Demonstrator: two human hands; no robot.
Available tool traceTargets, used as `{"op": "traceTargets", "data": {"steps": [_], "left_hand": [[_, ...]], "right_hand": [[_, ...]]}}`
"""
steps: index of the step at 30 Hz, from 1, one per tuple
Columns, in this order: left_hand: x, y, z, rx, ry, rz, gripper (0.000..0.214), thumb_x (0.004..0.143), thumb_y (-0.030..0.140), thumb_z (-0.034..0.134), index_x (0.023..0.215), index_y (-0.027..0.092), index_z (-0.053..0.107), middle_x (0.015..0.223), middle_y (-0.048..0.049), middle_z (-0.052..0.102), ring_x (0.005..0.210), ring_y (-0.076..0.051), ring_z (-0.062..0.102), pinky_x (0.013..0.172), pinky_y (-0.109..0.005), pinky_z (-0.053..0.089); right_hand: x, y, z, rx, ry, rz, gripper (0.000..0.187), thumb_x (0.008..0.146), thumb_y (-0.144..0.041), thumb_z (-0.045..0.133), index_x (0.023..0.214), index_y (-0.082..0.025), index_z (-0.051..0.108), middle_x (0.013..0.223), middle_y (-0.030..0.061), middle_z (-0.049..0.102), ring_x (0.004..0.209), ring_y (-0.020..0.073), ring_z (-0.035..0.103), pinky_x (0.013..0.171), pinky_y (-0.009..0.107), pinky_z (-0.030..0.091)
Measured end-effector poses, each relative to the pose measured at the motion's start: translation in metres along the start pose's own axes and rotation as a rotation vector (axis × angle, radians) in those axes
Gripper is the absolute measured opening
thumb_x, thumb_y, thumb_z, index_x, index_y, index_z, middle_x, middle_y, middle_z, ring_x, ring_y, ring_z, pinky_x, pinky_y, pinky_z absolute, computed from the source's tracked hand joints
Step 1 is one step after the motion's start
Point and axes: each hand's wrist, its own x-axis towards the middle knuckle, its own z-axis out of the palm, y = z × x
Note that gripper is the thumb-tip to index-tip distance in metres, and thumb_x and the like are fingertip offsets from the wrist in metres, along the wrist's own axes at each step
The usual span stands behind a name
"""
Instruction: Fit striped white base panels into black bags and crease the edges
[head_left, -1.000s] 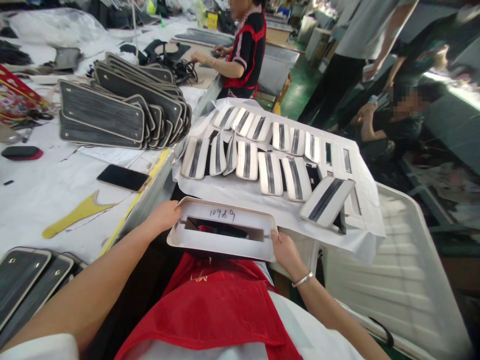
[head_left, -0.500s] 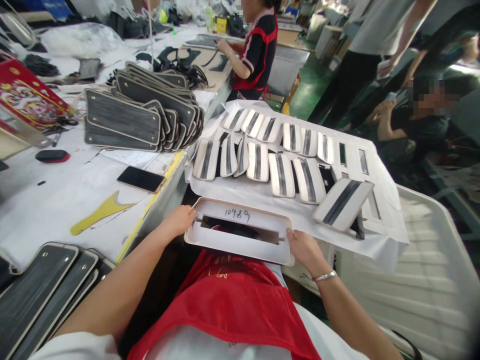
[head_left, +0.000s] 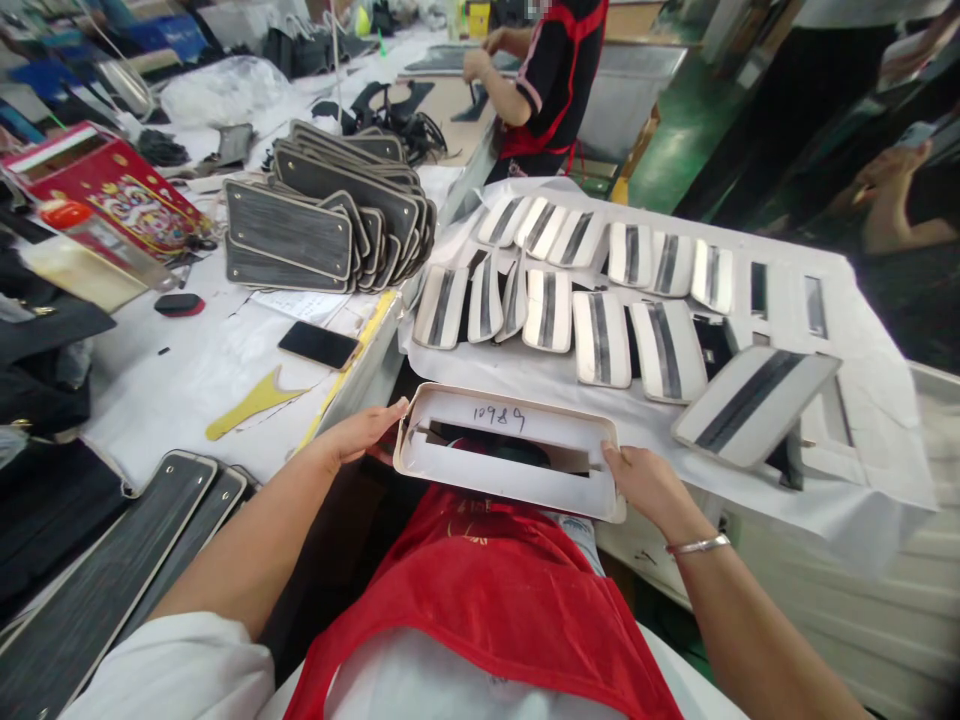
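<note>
Between my two hands is a white rectangular frame point(head_left: 491, 479) with a long slot, rounded corners and a handwritten number on its upper side. My left hand point(head_left: 367, 430) grips its left end, fingers along the outside. On its right end my right hand point(head_left: 646, 482) is closed, thumb on the rim. The frame is held in front of my red apron, and through its slot I see dark and red shapes. Beyond it, several white pieces with a dark stripe point(head_left: 601, 340) stand on a white-covered table point(head_left: 885, 400).
Dark grey panels with pale edging point(head_left: 289, 235) are stacked on the left table, and more panels point(head_left: 135, 560) lie nearer me. A phone point(head_left: 319, 345) and a yellow template point(head_left: 251, 403) lie by that table's edge. A co-worker point(head_left: 555, 90) stands at the far end.
My view has swung, so the tables sit differently in it. Both hands keep hold of the white frame; the left hand's fingers look more stretched along its end.
</note>
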Motion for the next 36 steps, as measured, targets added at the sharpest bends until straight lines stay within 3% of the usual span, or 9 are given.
{"op": "traceTargets", "data": {"steps": [2, 5, 8, 13, 17, 22, 30, 36], "left_hand": [[-0.004, -0.001, 0.004, -0.019, 0.037, -0.012, 0.074, 0.070, 0.079, 0.037, 0.089, 0.011, 0.061, 0.084, -0.0112, 0.067, 0.077, -0.023, 0.063, 0.058, -0.030, 0.051], [-0.005, -0.003, 0.015, 0.262, 0.165, -0.051, 0.052, 0.076, 0.062, 0.048, 0.081, 0.012, 0.060, 0.077, -0.0088, 0.066, 0.070, -0.021, 0.064, 0.055, -0.027, 0.050], [-0.006, -0.002, 0.025, 0.518, 0.268, -0.073, 0.036, 0.083, 0.043, 0.042, 0.071, 0.013, 0.057, 0.067, -0.0080, 0.064, 0.059, -0.019, 0.062, 0.050, -0.024, 0.046], [-0.013, 0.002, 0.033, 0.612, 0.288, -0.063, 0.021, 0.081, 0.029, 0.044, 0.071, 0.014, 0.055, 0.065, -0.0069, 0.062, 0.052, -0.015, 0.059, 0.046, -0.020, 0.042], [-0.018, -0.004, 0.037, 0.615, 0.261, -0.062, 0.016, 0.081, 0.026, 0.042, 0.080, 0.014, 0.053, 0.063, -0.0044, 0.061, 0.045, -0.013, 0.057, 0.040, -0.019, 0.041], [-0.020, -0.012, 0.038, 0.581, 0.276, -0.045, 0.011, 0.077, 0.022, 0.043, 0.080, 0.014, 0.051, 0.051, -0.0001, 0.053, 0.039, -0.014, 0.054, 0.034, -0.019, 0.038], [-0.027, -0.006, 0.038, 0.420, 0.239, -0.025, 0.017, 0.075, 0.016, 0.043, 0.092, 0.017, 0.047, 0.048, 0.0060, 0.046, 0.034, -0.010, 0.045, 0.031, -0.018, 0.035], [-0.026, -0.003, 0.041, 0.327, 0.190, -0.081, 0.008, 0.077, 0.013, 0.040, 0.080, 0.016, 0.046, 0.046, 0.0072, 0.041, 0.030, -0.007, 0.036, 0.028, -0.016, 0.028]], "right_hand": [[0.001, 0.002, -0.002, 0.055, -0.037, 0.000, 0.054, 0.095, -0.040, 0.026, 0.070, -0.010, 0.063, 0.068, 0.0179, 0.066, 0.067, 0.0229, 0.063, 0.060, 0.030, 0.039], [0.000, 0.002, -0.006, 0.115, -0.108, 0.023, 0.050, 0.092, -0.045, 0.032, 0.068, -0.012, 0.061, 0.064, 0.0138, 0.065, 0.059, 0.0195, 0.061, 0.055, 0.027, 0.036], [-0.003, 0.000, -0.008, 0.114, -0.113, -0.041, 0.042, 0.088, -0.045, 0.040, 0.074, -0.013, 0.062, 0.075, 0.0137, 0.068, 0.068, 0.0209, 0.063, 0.058, 0.026, 0.037], [-0.012, 0.003, -0.006, -0.001, -0.066, -0.083, 0.032, 0.091, -0.032, 0.039, 0.089, -0.010, 0.061, 0.086, 0.0156, 0.068, 0.084, 0.0235, 0.064, 0.065, 0.027, 0.038], [-0.022, 0.002, -0.007, -0.143, -0.059, -0.116, 0.028, 0.092, -0.021, 0.036, 0.093, -0.008, 0.060, 0.091, 0.0178, 0.066, 0.084, 0.0223, 0.064, 0.067, 0.027, 0.039], [-0.031, -0.005, -0.009, -0.238, 0.005, -0.037, 0.028, 0.094, -0.024, 0.035, 0.097, -0.008, 0.058, 0.088, 0.0185, 0.067, 0.083, 0.0268, 0.066, 0.068, 0.032, 0.042], [-0.033, -0.007, -0.008, -0.282, 0.040, -0.045, 0.026, 0.092, -0.021, 0.035, 0.094, -0.008, 0.058, 0.084, 0.0194, 0.067, 0.082, 0.0296, 0.067, 0.067, 0.035, 0.044], [-0.031, -0.007, -0.013, -0.267, 0.030, -0.044, 0.026, 0.092, -0.021, 0.036, 0.093, -0.008, 0.059, 0.082, 0.0199, 0.067, 0.081, 0.0294, 0.067, 0.066, 0.035, 0.044]]}}
